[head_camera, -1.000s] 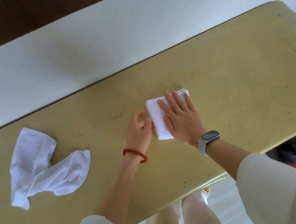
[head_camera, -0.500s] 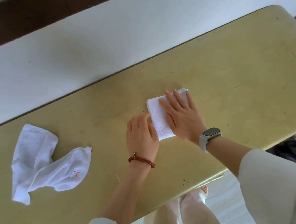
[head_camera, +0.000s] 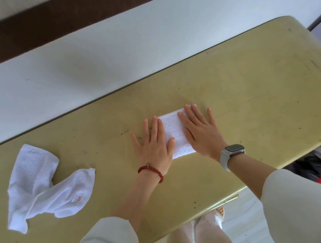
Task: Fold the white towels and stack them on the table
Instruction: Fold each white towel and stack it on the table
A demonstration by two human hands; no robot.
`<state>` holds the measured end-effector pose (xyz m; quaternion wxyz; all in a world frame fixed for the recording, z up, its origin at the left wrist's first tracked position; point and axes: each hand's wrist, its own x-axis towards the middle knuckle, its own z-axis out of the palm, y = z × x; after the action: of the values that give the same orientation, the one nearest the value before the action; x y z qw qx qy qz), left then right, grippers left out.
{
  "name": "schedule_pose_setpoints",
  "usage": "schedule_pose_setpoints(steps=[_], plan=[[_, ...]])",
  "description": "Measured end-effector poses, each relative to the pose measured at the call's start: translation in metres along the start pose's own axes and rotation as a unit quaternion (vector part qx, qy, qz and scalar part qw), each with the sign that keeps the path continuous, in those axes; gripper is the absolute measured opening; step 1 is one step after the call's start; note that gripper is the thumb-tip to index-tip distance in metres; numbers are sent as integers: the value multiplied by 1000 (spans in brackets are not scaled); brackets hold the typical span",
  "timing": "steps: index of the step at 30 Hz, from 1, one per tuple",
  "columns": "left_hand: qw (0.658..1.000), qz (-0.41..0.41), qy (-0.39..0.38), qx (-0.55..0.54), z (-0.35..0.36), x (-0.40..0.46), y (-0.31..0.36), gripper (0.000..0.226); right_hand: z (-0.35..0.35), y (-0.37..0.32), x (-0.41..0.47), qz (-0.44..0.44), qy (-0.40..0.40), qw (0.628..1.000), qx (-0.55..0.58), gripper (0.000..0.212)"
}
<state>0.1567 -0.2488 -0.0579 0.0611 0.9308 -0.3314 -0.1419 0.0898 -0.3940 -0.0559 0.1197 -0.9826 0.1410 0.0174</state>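
Both hands, left hand [head_camera: 154, 147] and right hand [head_camera: 201, 134], press flat-fingered on the folded towel [head_camera: 173, 133]. Lifted carelessly, it could spring open; the crumpled towel [head_camera: 43, 185] waits at nine o'clock.

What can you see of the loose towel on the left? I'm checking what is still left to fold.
The loose towel is white terry cloth, unfolded and crumpled into a rough bent shape, lying flat on the yellowish table near its left end. One end points toward the table's far edge; the other bends right and carries a small label with red marks, too small to read. Nothing touches it except the table; both hands are well away to its right.
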Motion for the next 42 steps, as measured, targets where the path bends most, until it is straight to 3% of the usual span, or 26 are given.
schedule_pose_setpoints(steps=[2, 3, 5, 7, 11, 13, 16, 18, 21, 23, 27, 30, 33, 36, 39, 42], plan=[[987, -57, 124, -89, -4, -3, 3, 54, -10, -3, 0, 53, 83, 992, 84, 37], [969, -124, 158, -142, -9, -3, 4, 42, -17, -5, 1, 108, 109, 980, 128, 31], [917, -261, 103, -284, -23, -1, 8, 27, -26, -7, 1, 238, 92, 947, 193, 28], [860, -321, 54, -394, -29, 4, 9, 26, -30, -5, 5, 340, 30, 915, 218, 29], [865, -320, -1, -388, -33, 12, 9, 26, -26, 3, 14, 385, -38, 895, 224, 17], [867, -326, -31, -377, -34, 15, 8, 19, -24, 5, 19, 392, -62, 895, 204, 35], [884, -324, -65, -331, -38, 19, 10, 19, -25, 0, 23, 398, -73, 892, 200, 39], [897, -316, -64, -303, -39, 20, 13, 29, -29, -6, 21, 377, -59, 900, 212, 28], [890, -288, -28, -352, -40, 15, 17, 16, -42, -16, 7, 303, 12, 912, 276, 7], [860, -273, 3, -431, -44, 9, 15, 13, -56, -19, 0, 254, 49, 909, 326, 8], [774, -251, 17, -582, -66, 0, 5, 8, -91, -23, -7, 238, 87, 877, 407, 12], [756, -232, 35, -611, -95, -13, -1, 11, -118, -30, -14, 207, 99, 872, 432, 26], [744, -209, 59, -632, -126, -45, 1, 15, -145, -42, -33, 148, 121, 877, 442, 14], [729, -189, 49, -656, -147, -100, 4, 40, -168, -61, -65, 71, 130, 882, 448, 13], [695, -199, 72, -687, -158, -178, 9, 26, -183, -91, -106, -5, 121, 886, 447, 12], [650, -229, 181, -701, -161, -266, 11, 4, -184, -134, -148, -89, 97, 892, 433, 12]])
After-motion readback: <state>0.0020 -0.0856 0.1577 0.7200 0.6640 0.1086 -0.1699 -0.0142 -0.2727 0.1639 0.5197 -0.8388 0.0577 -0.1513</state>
